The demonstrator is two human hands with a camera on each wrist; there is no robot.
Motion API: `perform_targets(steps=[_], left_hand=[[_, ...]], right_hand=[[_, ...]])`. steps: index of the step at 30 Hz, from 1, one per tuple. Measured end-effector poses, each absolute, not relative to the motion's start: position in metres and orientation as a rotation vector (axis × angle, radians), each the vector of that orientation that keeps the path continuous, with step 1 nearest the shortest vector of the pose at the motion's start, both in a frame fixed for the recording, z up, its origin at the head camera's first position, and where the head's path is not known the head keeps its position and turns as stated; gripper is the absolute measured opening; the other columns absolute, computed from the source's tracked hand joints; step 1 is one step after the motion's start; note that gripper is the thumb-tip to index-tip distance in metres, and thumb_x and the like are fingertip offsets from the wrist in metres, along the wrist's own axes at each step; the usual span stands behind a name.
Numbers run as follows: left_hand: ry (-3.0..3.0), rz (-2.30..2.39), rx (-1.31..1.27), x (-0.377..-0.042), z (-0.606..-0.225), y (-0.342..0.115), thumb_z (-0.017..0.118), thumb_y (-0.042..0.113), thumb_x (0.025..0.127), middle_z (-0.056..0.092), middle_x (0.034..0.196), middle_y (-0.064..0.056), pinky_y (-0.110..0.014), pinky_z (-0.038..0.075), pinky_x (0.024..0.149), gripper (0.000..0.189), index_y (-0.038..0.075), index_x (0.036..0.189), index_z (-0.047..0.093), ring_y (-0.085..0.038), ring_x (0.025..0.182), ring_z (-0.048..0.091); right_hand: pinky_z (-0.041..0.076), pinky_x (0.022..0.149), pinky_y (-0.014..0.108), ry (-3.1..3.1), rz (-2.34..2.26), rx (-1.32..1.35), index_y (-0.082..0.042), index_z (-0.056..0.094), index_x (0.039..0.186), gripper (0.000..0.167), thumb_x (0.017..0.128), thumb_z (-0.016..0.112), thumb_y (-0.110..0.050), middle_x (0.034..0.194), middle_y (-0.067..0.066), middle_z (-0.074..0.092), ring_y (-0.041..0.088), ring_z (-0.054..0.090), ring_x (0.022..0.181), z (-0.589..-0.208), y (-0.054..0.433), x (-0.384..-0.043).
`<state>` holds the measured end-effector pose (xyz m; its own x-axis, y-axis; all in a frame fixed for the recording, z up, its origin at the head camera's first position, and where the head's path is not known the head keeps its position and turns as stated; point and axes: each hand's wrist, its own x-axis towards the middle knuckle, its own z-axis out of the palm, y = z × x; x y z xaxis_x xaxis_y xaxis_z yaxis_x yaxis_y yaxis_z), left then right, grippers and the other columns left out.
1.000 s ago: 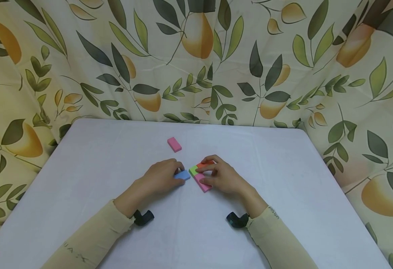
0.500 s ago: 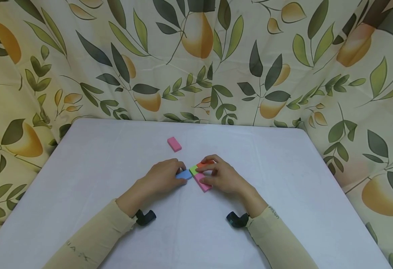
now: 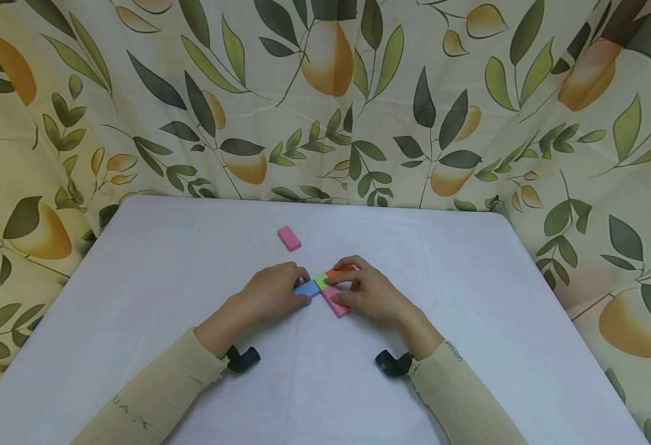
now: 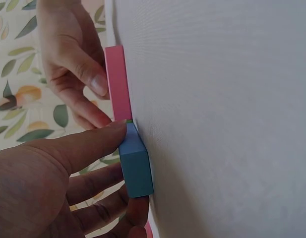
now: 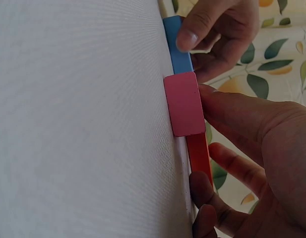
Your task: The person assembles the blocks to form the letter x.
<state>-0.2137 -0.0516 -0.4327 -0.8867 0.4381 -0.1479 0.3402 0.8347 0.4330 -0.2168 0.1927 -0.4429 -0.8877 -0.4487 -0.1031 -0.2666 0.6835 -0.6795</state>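
My left hand (image 3: 272, 290) pinches a blue block (image 3: 306, 288) between thumb and fingers, flat on the white table. The blue block's right end meets a small green block (image 3: 321, 281). My right hand (image 3: 372, 290) holds the group on the right: its thumb is on a pink block (image 3: 335, 303), its index finger reaches the green block, and another fingertip lies at the orange block (image 3: 339, 271). In the right wrist view the pink block's end (image 5: 185, 104) faces the camera, with the orange block (image 5: 199, 153) behind it. Fingers partly cover the orange block.
Another pink block (image 3: 289, 238) lies alone farther back on the white-covered table (image 3: 203, 228). A curtain (image 3: 280, 142) with leaf and fruit patterns hangs behind the table's back edge. A black wrist camera (image 3: 243, 359) sits at the left cuff, another (image 3: 393, 363) at the right.
My left hand has slid the blue block slightly right until its end met the green block. The right hand and its blocks have stayed in place.
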Motion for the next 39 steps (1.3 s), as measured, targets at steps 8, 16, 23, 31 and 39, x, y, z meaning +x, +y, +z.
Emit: perform_targets(steps=[8, 16, 23, 31, 39], left_hand=[[2.773, 0.571, 0.593, -0.2140, -0.4327, -0.0501, 0.079, 0.038, 0.092, 0.064, 0.100, 0.003, -0.034, 0.052, 0.083, 0.042, 0.017, 0.128, 0.070, -0.013, 0.089, 0.059], [2.766, 0.571, 0.587, -0.2138, -0.4321, -0.0487, 0.079, 0.037, 0.092, 0.066, 0.102, 0.002, -0.036, 0.052, 0.084, 0.043, 0.017, 0.129, 0.070, -0.014, 0.091, 0.060], [2.764, 0.571, 0.590, -0.2134, -0.4316, -0.0484, 0.079, 0.037, 0.091, 0.065, 0.101, 0.003, -0.035, 0.052, 0.083, 0.044, 0.017, 0.129, 0.070, -0.013, 0.089, 0.060], [2.767, 0.572, 0.597, -0.2133, -0.4311, -0.0487, 0.079, 0.038, 0.092, 0.065, 0.101, 0.003, -0.035, 0.052, 0.083, 0.044, 0.018, 0.130, 0.069, -0.013, 0.089, 0.060], [2.746, 0.587, 0.578, -0.2115, -0.4284, -0.0481, 0.079, 0.038, 0.092, 0.066, 0.103, 0.002, -0.036, 0.052, 0.084, 0.044, 0.018, 0.130, 0.069, -0.015, 0.091, 0.061]], right_hand=[[0.046, 0.090, 0.037, 2.645, -1.002, -0.583, -0.031, 0.077, 0.124, 0.032, 0.092, 0.079, -0.031, 0.147, -0.006, 0.049, 0.020, 0.056, 0.110, -0.4426, 0.1924, -0.2171], [0.047, 0.089, 0.036, 2.650, -1.007, -0.601, -0.028, 0.077, 0.124, 0.032, 0.092, 0.079, -0.028, 0.146, -0.005, 0.050, 0.019, 0.057, 0.108, -0.4421, 0.1927, -0.2168], [0.046, 0.090, 0.036, 2.641, -1.021, -0.591, -0.029, 0.077, 0.124, 0.032, 0.092, 0.079, -0.028, 0.146, -0.005, 0.050, 0.019, 0.056, 0.109, -0.4430, 0.1928, -0.2168], [0.046, 0.090, 0.037, 2.645, -1.019, -0.589, -0.029, 0.077, 0.123, 0.032, 0.091, 0.080, -0.028, 0.147, -0.005, 0.050, 0.020, 0.056, 0.109, -0.4424, 0.1925, -0.2164], [0.047, 0.089, 0.036, 2.638, -1.024, -0.573, -0.029, 0.077, 0.124, 0.032, 0.091, 0.079, -0.028, 0.147, -0.005, 0.049, 0.020, 0.057, 0.109, -0.4425, 0.1922, -0.2166]])
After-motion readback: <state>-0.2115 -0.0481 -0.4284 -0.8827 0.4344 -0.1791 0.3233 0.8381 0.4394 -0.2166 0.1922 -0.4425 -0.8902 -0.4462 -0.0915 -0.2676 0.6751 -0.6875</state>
